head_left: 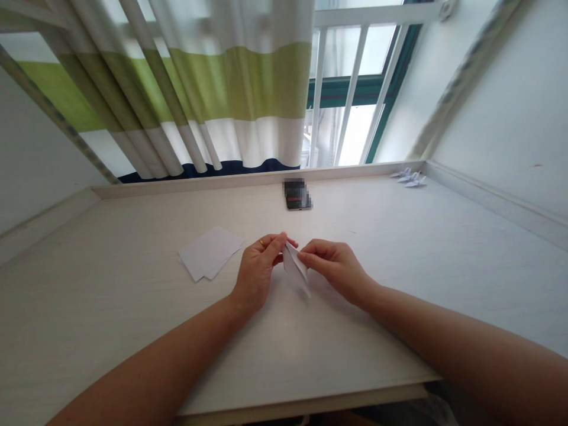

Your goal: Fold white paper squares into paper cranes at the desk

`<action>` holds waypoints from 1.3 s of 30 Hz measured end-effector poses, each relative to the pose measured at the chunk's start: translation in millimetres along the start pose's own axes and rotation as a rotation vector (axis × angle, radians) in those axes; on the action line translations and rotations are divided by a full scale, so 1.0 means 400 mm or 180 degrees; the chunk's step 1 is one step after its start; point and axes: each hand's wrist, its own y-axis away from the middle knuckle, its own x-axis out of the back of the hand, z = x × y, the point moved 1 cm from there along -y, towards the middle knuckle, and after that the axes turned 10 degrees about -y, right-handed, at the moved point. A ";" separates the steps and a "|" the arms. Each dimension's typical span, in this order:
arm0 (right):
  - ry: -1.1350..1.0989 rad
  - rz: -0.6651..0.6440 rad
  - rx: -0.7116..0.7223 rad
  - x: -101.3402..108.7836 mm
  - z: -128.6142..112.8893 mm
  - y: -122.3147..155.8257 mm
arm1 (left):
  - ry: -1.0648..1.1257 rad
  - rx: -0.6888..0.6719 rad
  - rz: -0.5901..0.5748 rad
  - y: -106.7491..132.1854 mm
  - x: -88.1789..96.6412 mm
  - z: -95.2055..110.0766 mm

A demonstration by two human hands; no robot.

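A piece of folded white paper [296, 267] is held up between my two hands, just over the pale table, its narrow point hanging downward. My left hand [262, 263] pinches its upper left edge between thumb and fingers; a ring shows on one finger. From the other side, the thumb and forefinger of my right hand [332, 262] grip the right edge. Some inner folds of the paper are hidden by my fingers. To the left of my left hand lie a few overlapping sheets of white paper [209, 253], flat on the table.
A dark, blurred-out phone-like object [297, 195] lies near the back of the table [133, 307]. Several small folded white paper pieces [409, 176] sit in the far right corner. A raised rim [199, 181] runs along the back, before a green-and-white curtain [248, 83] and white railing [348, 94].
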 end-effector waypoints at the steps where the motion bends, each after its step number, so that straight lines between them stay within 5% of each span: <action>1: -0.0096 -0.0008 -0.0060 0.002 0.002 -0.002 | -0.0058 0.0066 -0.0115 0.000 0.000 0.000; 5: -0.0193 0.0023 -0.0210 0.008 0.006 -0.008 | -0.0463 0.0329 -0.0542 0.000 0.002 -0.009; 16: -0.0180 0.0007 -0.0470 0.004 0.009 -0.014 | -0.0482 0.0270 -0.0216 0.000 0.002 -0.018; 24: -0.0242 -0.0017 -0.0571 0.011 0.004 -0.014 | -0.0348 0.0547 -0.0598 -0.004 0.010 -0.019; 31: 0.0364 0.0054 0.0294 0.011 -0.003 -0.003 | -0.0058 0.0353 0.0157 -0.005 0.009 -0.005; 39: 0.1000 0.0210 0.0737 0.012 0.007 -0.003 | 0.0003 0.0508 -0.0088 0.007 0.004 -0.002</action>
